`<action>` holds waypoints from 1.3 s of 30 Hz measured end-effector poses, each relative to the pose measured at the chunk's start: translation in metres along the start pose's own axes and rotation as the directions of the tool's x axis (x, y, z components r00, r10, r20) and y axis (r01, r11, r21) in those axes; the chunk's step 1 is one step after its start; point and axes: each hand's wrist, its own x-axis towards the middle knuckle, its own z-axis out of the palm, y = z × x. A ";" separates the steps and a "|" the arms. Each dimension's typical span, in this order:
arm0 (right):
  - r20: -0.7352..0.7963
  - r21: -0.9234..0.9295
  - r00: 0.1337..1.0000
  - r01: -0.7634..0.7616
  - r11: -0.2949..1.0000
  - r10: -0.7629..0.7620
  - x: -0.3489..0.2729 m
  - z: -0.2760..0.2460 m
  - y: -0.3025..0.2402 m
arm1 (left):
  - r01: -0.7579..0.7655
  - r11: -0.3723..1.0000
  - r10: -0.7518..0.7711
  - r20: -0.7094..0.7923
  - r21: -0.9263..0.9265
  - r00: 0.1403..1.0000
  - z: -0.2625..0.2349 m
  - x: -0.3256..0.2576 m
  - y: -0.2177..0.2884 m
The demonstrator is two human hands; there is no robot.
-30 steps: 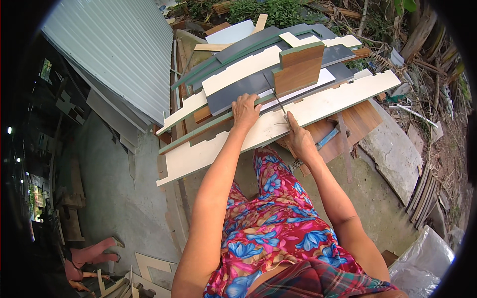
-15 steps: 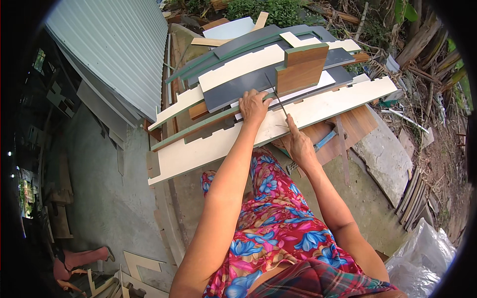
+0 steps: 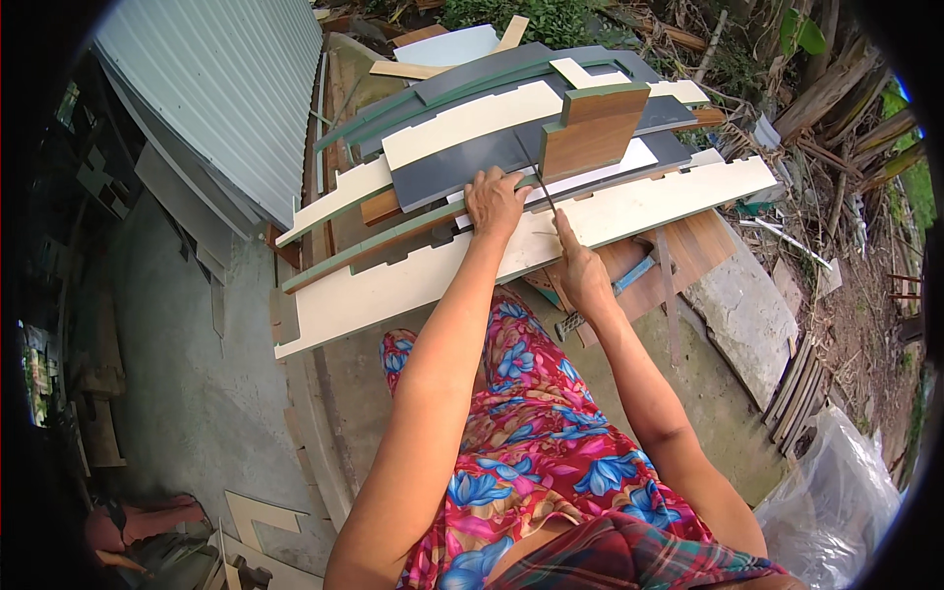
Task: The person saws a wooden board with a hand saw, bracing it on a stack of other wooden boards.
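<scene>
My right hand [image 3: 584, 273] is closed round the near end of a thin dark file-like blade [image 3: 538, 172], index finger stretched along it. The blade points away and crosses the edge of a wood-grain board [image 3: 593, 133] beside its raised wide end. That board stands on edge, brown with a green rim, its narrow arm running left. My left hand [image 3: 495, 205] grips this narrow arm just left of the blade, fingers over its top edge. Under both hands lies a long cream board [image 3: 413, 291] with notches. Whether the blade has teeth cannot be made out.
Grey and cream boards [image 3: 472, 123] are stacked beyond my hands. A blue-handled hammer [image 3: 634, 275] lies below on a brown panel [image 3: 700, 258]. Corrugated sheeting [image 3: 216, 98] rises at left, and clear plastic [image 3: 831, 492] lies at lower right. Another person [image 3: 147, 526] is at lower left.
My right hand and the blade have slid slightly forward, away from me, across the board's edge. My left hand keeps its grip. The whole view has shifted a little.
</scene>
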 end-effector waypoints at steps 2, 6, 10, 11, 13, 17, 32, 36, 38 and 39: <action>-0.079 0.054 0.996 0.052 0.997 -0.047 -0.031 0.004 0.006 | 0.017 1.000 -0.017 0.004 0.009 1.000 -0.002 0.001 -0.001; -0.081 0.059 0.995 0.065 0.996 -0.060 -0.028 -0.006 0.006 | 0.020 1.000 -0.020 0.016 0.002 1.000 -0.005 0.001 -0.005; 0.027 -0.074 0.999 -0.018 0.997 0.020 0.034 -0.003 -0.006 | 0.012 1.000 -0.012 0.019 -0.017 1.000 -0.001 0.002 -0.001; -0.014 -0.076 1.000 0.003 0.997 -0.005 0.047 0.003 -0.001 | 0.007 1.000 -0.007 0.014 -0.021 1.000 -0.001 0.003 0.002; -0.049 -0.076 0.998 0.031 0.997 -0.035 0.053 0.008 0.002 | 0.015 0.999 -0.014 0.021 -0.032 1.000 -0.001 0.002 0.003; -0.069 -0.002 0.996 0.060 0.998 -0.060 -0.001 0.014 0.009 | 0.049 0.999 -0.049 0.011 -0.018 0.999 -0.002 0.002 -0.002; -0.008 -0.084 1.000 -0.017 0.996 0.016 0.042 0.015 0.005 | 0.046 0.999 -0.045 0.036 -0.026 0.998 -0.001 -0.001 -0.001; -0.093 0.013 0.992 0.083 0.996 -0.082 -0.031 0.015 0.014 | 0.050 0.999 -0.050 0.036 0.000 0.998 -0.005 -0.003 -0.004; -0.093 0.046 0.994 0.065 0.997 -0.060 -0.041 0.007 0.015 | 0.050 0.999 -0.050 0.047 0.000 0.998 -0.005 -0.001 -0.001; -0.091 0.046 0.994 0.061 0.997 -0.056 -0.036 0.007 0.015 | 0.061 0.998 -0.061 0.054 0.011 0.997 -0.007 0.000 -0.001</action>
